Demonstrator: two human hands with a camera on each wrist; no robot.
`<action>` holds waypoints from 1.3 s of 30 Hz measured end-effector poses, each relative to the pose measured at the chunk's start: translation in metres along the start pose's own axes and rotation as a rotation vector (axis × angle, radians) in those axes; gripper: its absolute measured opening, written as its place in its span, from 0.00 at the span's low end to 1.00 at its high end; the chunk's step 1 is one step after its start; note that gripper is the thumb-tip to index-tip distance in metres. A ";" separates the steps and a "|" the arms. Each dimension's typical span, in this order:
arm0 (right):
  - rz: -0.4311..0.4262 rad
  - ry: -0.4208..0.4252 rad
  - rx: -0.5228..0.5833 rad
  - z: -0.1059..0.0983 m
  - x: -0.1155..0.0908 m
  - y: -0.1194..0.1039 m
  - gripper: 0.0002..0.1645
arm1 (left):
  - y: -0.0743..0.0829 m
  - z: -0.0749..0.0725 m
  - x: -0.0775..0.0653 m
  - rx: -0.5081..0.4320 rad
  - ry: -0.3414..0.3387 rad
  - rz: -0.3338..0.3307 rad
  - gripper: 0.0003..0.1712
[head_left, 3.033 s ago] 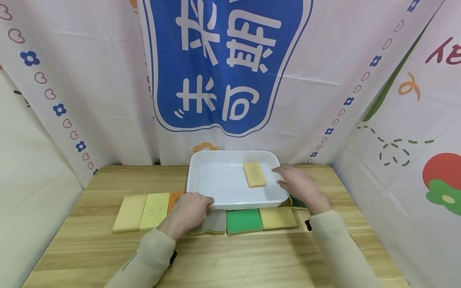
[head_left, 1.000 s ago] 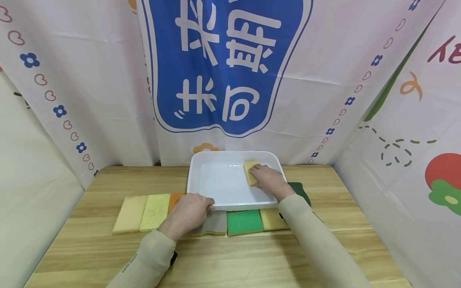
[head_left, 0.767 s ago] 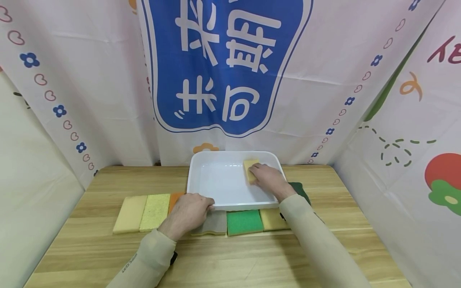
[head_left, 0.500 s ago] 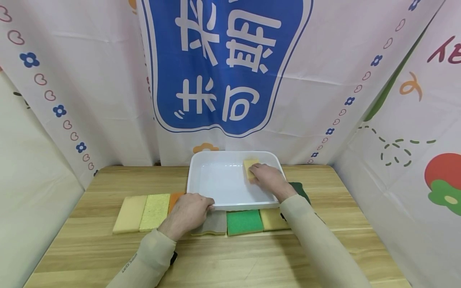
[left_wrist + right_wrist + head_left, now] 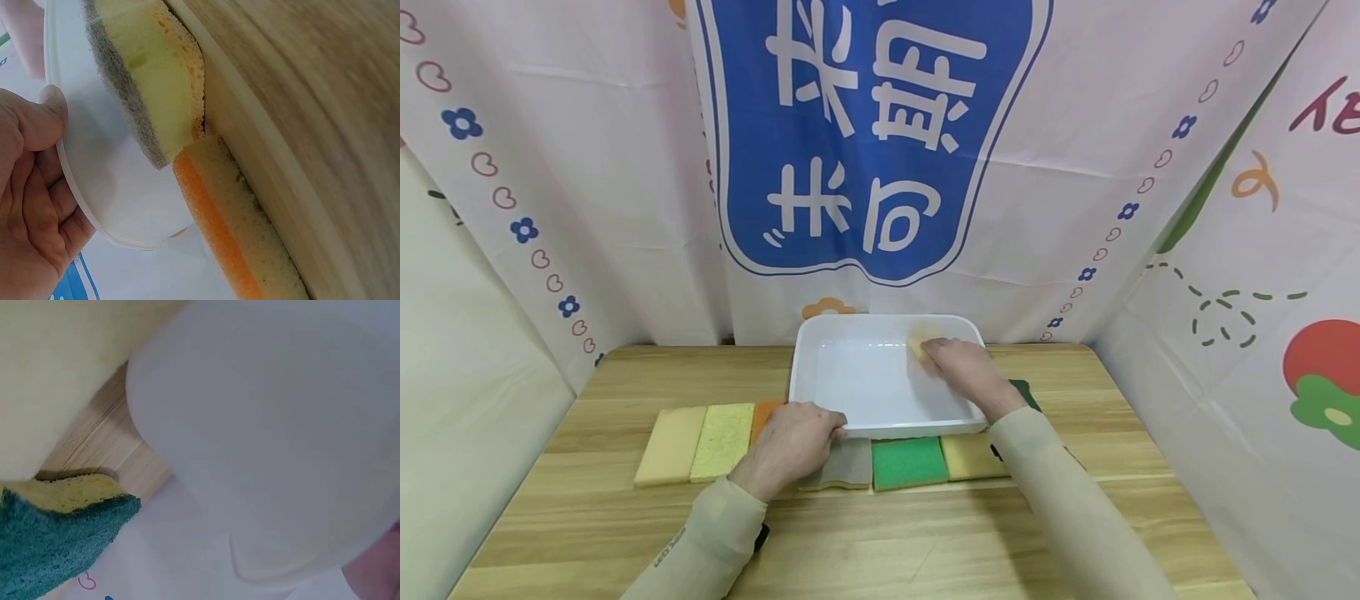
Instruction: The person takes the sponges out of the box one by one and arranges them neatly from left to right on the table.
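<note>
My left hand (image 5: 796, 439) grips the front-left rim of a white tray (image 5: 850, 375), thumb over the edge and fingers under it in the left wrist view. Inside the tray, toward its back right, my right hand (image 5: 964, 368) holds a pale yellow sponge (image 5: 917, 342), blurred in the head view. Most of that sponge is hidden by the fingers. Along the tray's front side lie a grey-topped sponge (image 5: 122, 81) and an orange-and-cream sponge (image 5: 215, 219), close to my left hand. Only a sliver of my right hand (image 5: 375, 569) shows in the right wrist view, behind the tray wall.
In a row on the wooden table (image 5: 880, 542) lie a cream sponge (image 5: 670, 446), a light yellow one (image 5: 722, 442), a green one (image 5: 910, 463) and a tan one (image 5: 973, 456). A dark green scouring sponge (image 5: 69, 544) sits right of the tray. A printed curtain (image 5: 625, 250) hangs behind.
My right hand has come from the tray's right rim onto the yellow sponge, which lay alone before. Hand and sponge have since shifted slightly toward the tray's back. The left hand keeps its place.
</note>
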State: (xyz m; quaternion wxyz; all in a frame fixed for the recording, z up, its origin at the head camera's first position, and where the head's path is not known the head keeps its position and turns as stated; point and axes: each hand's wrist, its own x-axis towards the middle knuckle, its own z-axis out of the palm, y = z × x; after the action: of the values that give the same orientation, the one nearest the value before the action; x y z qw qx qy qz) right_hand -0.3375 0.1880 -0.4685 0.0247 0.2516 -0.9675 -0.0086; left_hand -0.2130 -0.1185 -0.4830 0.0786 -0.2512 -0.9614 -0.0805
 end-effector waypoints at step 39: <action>0.137 0.283 0.067 -0.057 -0.068 0.047 0.18 | 0.001 -0.002 0.000 0.011 -0.012 0.004 0.11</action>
State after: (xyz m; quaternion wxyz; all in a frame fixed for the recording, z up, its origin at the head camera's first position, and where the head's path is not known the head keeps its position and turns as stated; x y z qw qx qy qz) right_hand -0.2983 0.2615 -0.4135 0.1527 0.1847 -0.9690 0.0609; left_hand -0.2127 -0.1180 -0.4808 0.0743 -0.2533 -0.9617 -0.0734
